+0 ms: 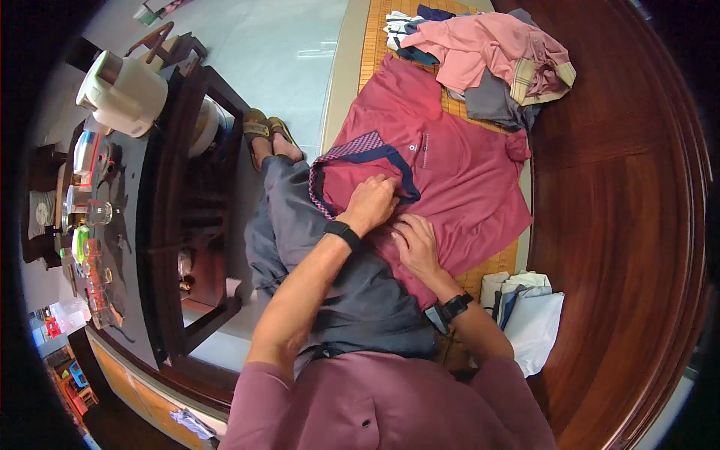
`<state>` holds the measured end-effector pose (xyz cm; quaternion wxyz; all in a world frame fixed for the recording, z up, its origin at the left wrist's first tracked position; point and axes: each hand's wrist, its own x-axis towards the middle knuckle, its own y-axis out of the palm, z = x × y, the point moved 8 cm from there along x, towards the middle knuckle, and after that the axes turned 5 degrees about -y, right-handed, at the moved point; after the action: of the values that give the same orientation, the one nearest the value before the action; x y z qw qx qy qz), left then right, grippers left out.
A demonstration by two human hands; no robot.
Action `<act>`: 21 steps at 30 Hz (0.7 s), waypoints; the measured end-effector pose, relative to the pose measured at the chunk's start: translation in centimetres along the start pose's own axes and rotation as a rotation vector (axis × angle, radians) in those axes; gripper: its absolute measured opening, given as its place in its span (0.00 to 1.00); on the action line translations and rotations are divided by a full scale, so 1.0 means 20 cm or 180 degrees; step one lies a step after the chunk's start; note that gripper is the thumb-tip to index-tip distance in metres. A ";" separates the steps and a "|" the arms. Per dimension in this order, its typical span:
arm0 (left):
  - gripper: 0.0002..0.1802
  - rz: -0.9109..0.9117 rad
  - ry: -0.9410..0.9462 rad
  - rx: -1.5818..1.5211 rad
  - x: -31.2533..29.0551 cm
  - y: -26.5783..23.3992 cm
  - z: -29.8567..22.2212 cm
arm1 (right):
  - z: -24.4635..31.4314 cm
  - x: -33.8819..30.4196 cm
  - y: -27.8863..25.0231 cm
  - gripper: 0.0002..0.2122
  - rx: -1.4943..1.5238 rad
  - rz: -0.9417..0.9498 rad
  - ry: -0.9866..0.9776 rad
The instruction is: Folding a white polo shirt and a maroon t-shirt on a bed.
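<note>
A dark pink polo shirt [469, 176] lies spread over a bamboo mat and partly across my lap. Its collar [360, 144] has a navy inside and a checked edge, and it gapes toward me. Inside the neck opening, my left hand [373, 202] is closed on the pink cloth, fingertips near the navy band. Just to its right and nearer to me, my right hand [415, 246] has its fingers bent into the shirt's fabric. Part of the cloth under both hands is hidden. Each wrist wears a black band.
Folded clothes, with a light pink shirt [487, 49] on top, are piled at the mat's far end. White and grey folded items [531, 319] sit at my right by the wooden backrest [607, 195]. A dark table [139, 247] with glasses and a cream appliance [124, 94] stands left.
</note>
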<state>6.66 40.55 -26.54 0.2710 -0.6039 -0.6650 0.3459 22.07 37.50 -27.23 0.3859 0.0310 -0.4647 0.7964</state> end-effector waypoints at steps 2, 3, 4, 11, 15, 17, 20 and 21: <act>0.18 0.0123 -0.0320 0.0236 0.02 0.05 0.02 | -0.05 -0.01 -0.04 0.09 0.0236 -0.0225 0.0232; 0.18 0.0365 -0.0422 0.0218 0.03 0.09 0.04 | -0.07 0.00 -0.06 0.08 0.0385 -0.0370 0.0405; 0.18 0.0607 -0.0524 0.0198 0.04 0.12 0.07 | -0.10 0.02 -0.08 0.07 0.0533 -0.0514 0.0579; 0.12 -0.0119 -0.0150 0.0243 -0.04 0.12 0.04 | -0.26 0.31 -0.14 0.06 0.0147 -0.0201 0.1513; 0.10 0.0252 -0.0461 0.0353 -0.01 0.16 0.05 | -0.32 0.38 -0.06 0.10 -0.0819 0.0143 0.1062; 0.10 -0.0125 -0.0298 0.0382 -0.02 0.13 0.04 | -0.41 0.38 -0.03 0.11 -0.0774 0.0316 0.1416; 0.09 -0.0382 -0.0160 0.0207 -0.02 0.08 0.06 | -0.53 0.32 -0.05 0.10 -0.0212 0.0107 0.2007; 0.09 -0.0117 -0.0271 -0.0167 0.00 0.08 0.08 | -0.59 0.28 -0.06 0.10 0.0050 -0.0052 0.2211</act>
<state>6.48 40.33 -28.71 0.2328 -0.5831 -0.6958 0.3487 22.49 50.12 -30.76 0.5271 -0.2352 -0.2992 0.7599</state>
